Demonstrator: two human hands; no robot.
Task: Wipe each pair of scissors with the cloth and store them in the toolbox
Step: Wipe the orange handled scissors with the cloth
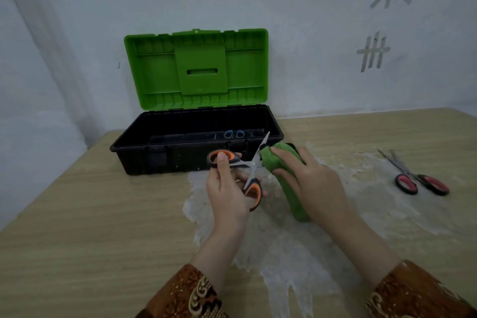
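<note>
The left hand (227, 188) has its grip on the orange-handled scissors (241, 171), thumb through one loop, blades spread open. One blade runs up and away from that grip; the other disappears into the green cloth (284, 178), which the right hand (309, 183) grips bunched around it. The risk I see is the bare edge slicing cloth or fingertips if the wipe runs toward the point. Beyond both grips, the black toolbox (154, 160) stands open, hard ribbed plastic, blue handles (234, 134) inside. Red-handled scissors (420, 181) lie right of the cloth on the scuffed worktop (77, 214).
</note>
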